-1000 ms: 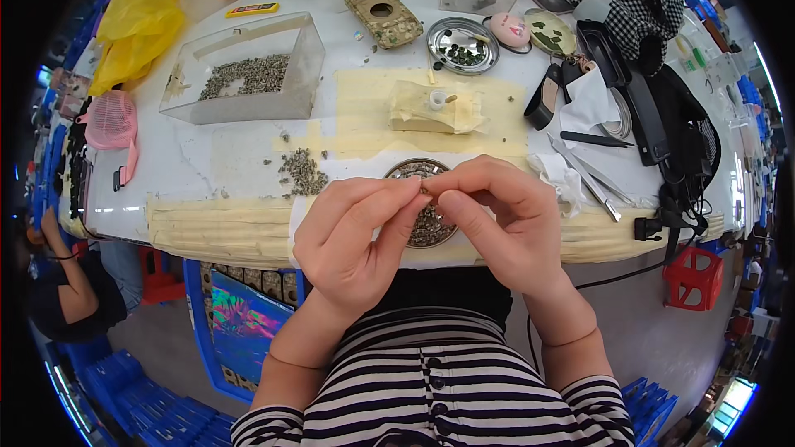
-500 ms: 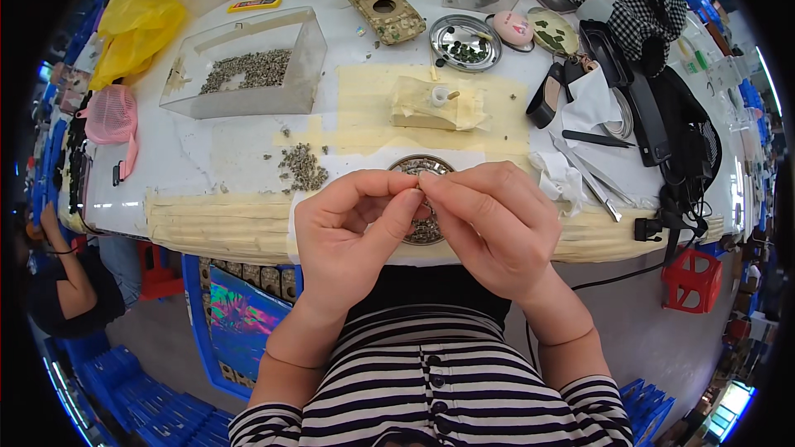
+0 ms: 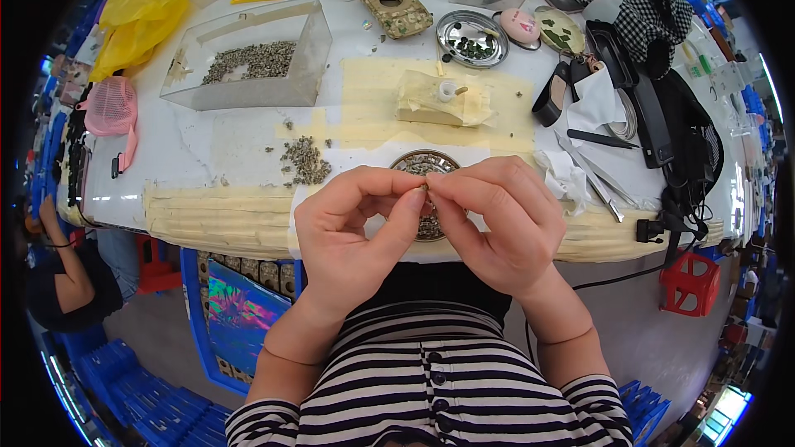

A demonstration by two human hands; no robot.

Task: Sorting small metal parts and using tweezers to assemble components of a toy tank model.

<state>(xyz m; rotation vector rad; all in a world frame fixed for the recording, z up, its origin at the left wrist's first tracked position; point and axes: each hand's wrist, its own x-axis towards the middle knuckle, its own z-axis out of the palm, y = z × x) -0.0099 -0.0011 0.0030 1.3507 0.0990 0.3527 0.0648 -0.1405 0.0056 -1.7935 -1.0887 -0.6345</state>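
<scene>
A tiny olive-brown piece sits between my fingertips, too small for its kind to be told. My left hand pinches it from one side between thumb and forefinger. From the other side my right hand meets it with thumb and forefinger pressed together. Right below the fingers lies a round metal dish of small greyish parts, partly hidden by both hands. To its left, a loose heap of small grey-brown parts is spread on the white tabletop.
A clear plastic box of similar parts stands back left. Behind the dish is a taped block with a small white cup. A camouflage model hull and a metal dish of green pieces lie farther back. Tweezers lie at right.
My fingertips have shifted slightly, and the small piece now shows between them. The tabletop things sit slightly differently in the picture, as if my head moved a little.
</scene>
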